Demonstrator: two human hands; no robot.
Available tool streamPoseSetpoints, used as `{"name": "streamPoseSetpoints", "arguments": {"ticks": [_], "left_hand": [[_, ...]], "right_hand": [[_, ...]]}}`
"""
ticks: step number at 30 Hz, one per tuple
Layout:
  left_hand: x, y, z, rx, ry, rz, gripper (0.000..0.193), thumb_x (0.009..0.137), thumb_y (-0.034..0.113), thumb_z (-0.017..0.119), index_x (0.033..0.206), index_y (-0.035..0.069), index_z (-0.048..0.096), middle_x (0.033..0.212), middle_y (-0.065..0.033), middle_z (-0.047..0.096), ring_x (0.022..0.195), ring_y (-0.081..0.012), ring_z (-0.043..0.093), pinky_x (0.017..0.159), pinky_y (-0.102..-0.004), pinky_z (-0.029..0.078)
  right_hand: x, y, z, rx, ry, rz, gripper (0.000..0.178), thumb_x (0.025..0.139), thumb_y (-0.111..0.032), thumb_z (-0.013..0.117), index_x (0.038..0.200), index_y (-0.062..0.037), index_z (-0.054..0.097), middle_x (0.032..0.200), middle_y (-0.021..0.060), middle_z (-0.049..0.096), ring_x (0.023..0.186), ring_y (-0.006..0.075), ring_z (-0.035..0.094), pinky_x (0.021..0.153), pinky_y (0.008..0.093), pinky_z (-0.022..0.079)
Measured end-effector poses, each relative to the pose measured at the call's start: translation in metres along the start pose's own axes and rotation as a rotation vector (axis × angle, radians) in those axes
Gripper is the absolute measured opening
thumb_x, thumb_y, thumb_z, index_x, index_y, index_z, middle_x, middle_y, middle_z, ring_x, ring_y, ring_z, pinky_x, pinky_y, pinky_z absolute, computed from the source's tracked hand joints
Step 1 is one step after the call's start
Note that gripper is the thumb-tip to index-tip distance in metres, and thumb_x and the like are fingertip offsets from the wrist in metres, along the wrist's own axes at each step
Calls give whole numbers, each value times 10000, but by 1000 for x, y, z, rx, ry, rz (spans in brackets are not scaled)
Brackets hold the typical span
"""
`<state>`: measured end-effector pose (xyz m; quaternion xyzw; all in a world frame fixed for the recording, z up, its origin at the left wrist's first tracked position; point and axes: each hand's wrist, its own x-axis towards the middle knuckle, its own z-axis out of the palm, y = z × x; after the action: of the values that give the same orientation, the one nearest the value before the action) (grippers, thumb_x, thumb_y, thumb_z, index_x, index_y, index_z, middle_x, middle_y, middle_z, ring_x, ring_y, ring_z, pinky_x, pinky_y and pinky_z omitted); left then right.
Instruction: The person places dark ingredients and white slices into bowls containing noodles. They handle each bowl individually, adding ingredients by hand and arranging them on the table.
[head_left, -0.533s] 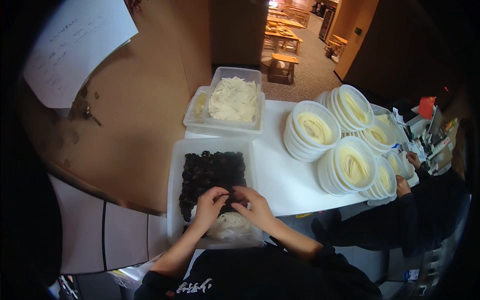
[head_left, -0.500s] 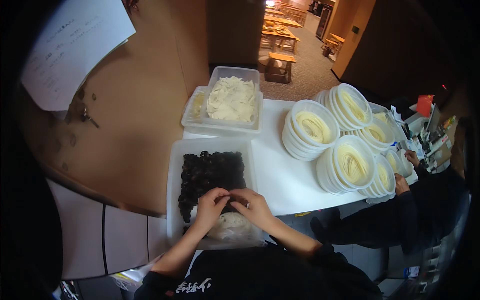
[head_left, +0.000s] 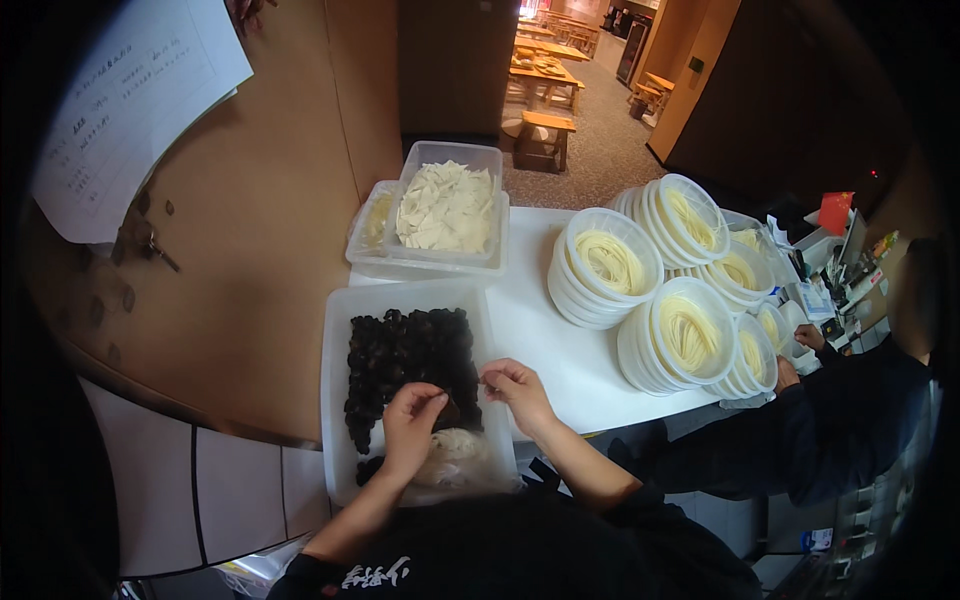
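Observation:
A white plastic tub [head_left: 334, 400] stands in front of me, with dark, lumpy pieces [head_left: 408, 350] packed in rows inside. My left hand [head_left: 412, 425] is over the tub's near part, thumb and fingers pinching a small dark brown piece [head_left: 452, 410]. Just under it lies a clear plastic bag [head_left: 456, 458] with pale, soft contents. My right hand [head_left: 520, 395] is raised by the tub's right wall, apart from the left. Its thumb and fingertips are pressed together, and whatever is between them is too small to make out.
Behind the tub, a clear bin [head_left: 403, 160] of pale, flat wrappers rests on another container. Stacked round tubs [head_left: 568, 285] of noodles fill the white table's right side. A person [head_left: 850, 420] in dark clothes works there. A brown panel [head_left: 240, 250] with papers is at left.
My hands, which met over the tub, have come apart; the right has moved outward to the tub's right wall. The whole view has shifted slightly.

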<state>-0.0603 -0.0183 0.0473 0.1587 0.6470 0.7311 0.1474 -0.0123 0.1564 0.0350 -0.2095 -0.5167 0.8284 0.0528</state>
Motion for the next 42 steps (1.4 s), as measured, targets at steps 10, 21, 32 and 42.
{"name": "streamPoseSetpoints", "arguments": {"ticks": [10, 21, 32, 42], "left_hand": [[6, -19, 23, -237, 24, -118, 109, 826, -3, 593, 930, 23, 573, 884, -24, 582, 824, -89, 551, 747, -232, 456], [-1, 1, 29, 468, -81, 395, 79, 804, -40, 583, 852, 10, 621, 815, -83, 575, 654, -148, 584, 575, -241, 481], [14, 26, 48, 789, -139, 728, 226, 670, 62, 684, 892, 71, 641, 958, -67, 560, 977, -266, 504, 823, -363, 405], [136, -20, -9, 888, 67, 510, 188, 769, 87, 622, 942, 12, 616, 1009, -149, 580, 942, -331, 540, 826, -398, 433]], "right_hand": [[-23, 0, 16, -492, -203, -97, 166, 882, -176, 576, 941, -21, 593, 772, 17, 561, 707, 88, 543, 612, 218, 431], [-19, 1, 4, -649, -38, -402, 103, 859, -94, 550, 867, -7, 604, 769, 81, 589, 682, 220, 578, 629, 301, 458], [-10, 6, -6, 555, -207, 293, 265, 890, -168, 390, 1053, -19, 538, 903, 69, 565, 835, 187, 551, 775, 329, 476], [-16, -4, -30, 720, -135, 284, 199, 869, -205, 505, 905, -27, 585, 873, 85, 585, 796, 185, 535, 640, 259, 427]]}}
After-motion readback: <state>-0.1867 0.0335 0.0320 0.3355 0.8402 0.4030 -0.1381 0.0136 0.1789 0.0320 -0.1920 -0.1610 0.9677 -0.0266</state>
